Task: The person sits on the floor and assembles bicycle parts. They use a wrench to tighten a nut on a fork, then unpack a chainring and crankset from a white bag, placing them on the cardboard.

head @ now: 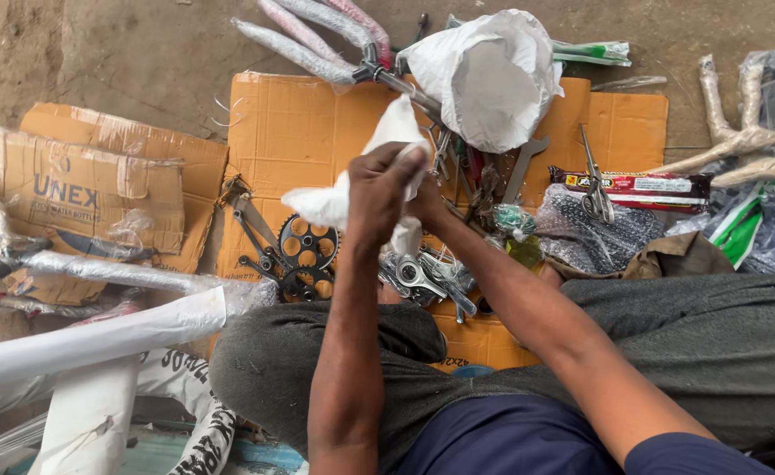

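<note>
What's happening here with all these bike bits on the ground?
A person sitting on the ground holds a piece of white plastic wrapping up in both hands; the left hand grips it from the front, the right hand is mostly hidden behind. Below, on a flattened cardboard sheet, lie a black chainring with crank, shiny metal parts, wrenches and a white sack. Wrapped bicycle frame tubes lie to the left.

I see a bare dirt floor (141, 53) in flat daylight, with flattened brown cardboard (291, 132) spread across it.
</note>
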